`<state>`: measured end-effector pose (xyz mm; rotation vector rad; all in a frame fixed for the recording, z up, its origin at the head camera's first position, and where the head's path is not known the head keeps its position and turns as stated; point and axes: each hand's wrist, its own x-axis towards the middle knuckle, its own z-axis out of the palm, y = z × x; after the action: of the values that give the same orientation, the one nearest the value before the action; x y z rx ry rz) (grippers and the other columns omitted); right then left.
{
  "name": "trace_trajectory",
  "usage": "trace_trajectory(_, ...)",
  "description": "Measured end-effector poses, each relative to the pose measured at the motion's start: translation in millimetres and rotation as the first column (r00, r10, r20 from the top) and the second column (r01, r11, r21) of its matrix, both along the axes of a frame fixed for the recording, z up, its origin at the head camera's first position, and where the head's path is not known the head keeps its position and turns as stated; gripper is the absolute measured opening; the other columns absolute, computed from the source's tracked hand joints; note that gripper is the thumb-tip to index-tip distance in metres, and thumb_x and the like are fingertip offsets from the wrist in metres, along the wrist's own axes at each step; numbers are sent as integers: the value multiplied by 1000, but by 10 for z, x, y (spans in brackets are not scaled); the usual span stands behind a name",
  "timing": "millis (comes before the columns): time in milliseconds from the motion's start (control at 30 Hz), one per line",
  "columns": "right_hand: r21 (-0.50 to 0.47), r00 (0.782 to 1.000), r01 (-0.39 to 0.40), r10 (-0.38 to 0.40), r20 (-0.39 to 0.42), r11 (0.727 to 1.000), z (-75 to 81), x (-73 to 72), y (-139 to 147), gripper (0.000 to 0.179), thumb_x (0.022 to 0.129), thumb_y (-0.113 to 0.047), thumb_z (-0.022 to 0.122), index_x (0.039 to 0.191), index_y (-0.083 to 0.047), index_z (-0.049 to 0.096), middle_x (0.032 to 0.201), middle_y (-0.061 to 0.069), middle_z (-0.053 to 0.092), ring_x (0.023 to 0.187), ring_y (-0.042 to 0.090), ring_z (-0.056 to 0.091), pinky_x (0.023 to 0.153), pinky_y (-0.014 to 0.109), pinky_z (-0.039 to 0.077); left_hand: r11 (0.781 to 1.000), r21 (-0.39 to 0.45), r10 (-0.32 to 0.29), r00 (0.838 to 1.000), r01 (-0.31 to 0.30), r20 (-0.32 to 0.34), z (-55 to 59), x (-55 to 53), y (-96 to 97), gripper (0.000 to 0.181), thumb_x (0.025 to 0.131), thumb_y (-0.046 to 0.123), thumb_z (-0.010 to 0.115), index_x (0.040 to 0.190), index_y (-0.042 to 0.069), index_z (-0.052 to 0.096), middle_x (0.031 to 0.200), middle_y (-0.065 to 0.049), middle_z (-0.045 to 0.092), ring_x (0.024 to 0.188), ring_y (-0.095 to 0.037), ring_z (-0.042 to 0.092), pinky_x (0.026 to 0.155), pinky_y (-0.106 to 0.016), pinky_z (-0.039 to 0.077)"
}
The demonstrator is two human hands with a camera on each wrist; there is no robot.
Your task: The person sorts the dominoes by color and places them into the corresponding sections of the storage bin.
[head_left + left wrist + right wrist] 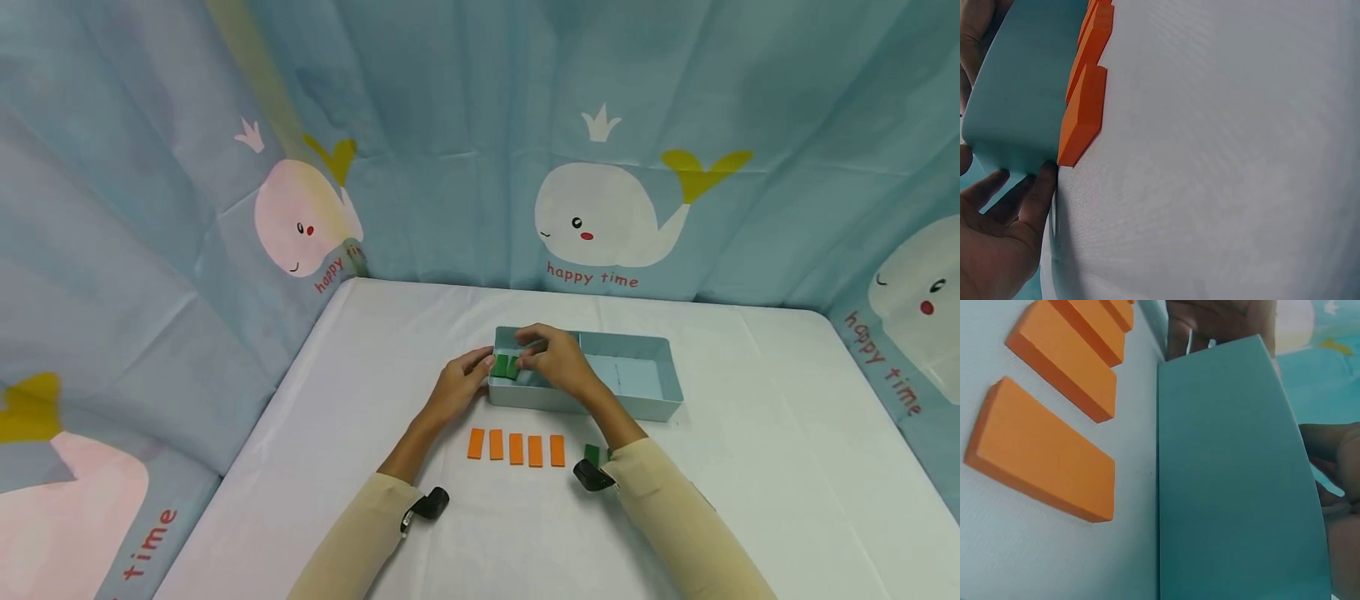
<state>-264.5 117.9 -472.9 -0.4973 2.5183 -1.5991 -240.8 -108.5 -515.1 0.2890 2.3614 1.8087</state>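
Note:
A pale teal divided box (585,406) stands on the table. My left hand (455,389) is at its left end, fingertips touching the end wall; in the left wrist view that hand's fingers (1038,197) are fairly straight. Two green domino-like blocks (500,366) lie in the left compartment. My right hand (558,362) reaches over the front wall, thumb beside the right-hand green block, with a gap between thumb and index finger. In the right wrist view the box wall hides the fingertips of my right hand (1344,469).
Several orange blocks (516,448) lie in a row in front of the box. Another green block (592,454) lies right of them, by my right wrist camera (592,476), with more green partly hidden there. A whale-printed curtain (465,217) stands behind the table.

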Motion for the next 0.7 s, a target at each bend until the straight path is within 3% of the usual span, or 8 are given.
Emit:
trace_trajectory(467,-89,995,12,-21,-100,996,6,120,83,40,97,-8,78,135,-3,69,129,21,70,103,26,72,85,41,64,1000,-21,10,1000,-10,5,0,3,1,56,112,45,54,157,11,53,157,-11,56,139,-28,58,104,-42,59)
trace_trajectory(700,-126,995,6,-18,-94,992,39,240,168,39,97,-10,79,135,-4,69,128,21,70,100,27,71,81,28,61,1000,-22,13,1000,-13,-4,2,8,-2,57,112,45,54,156,10,53,157,-12,56,139,-29,57,106,-44,58)
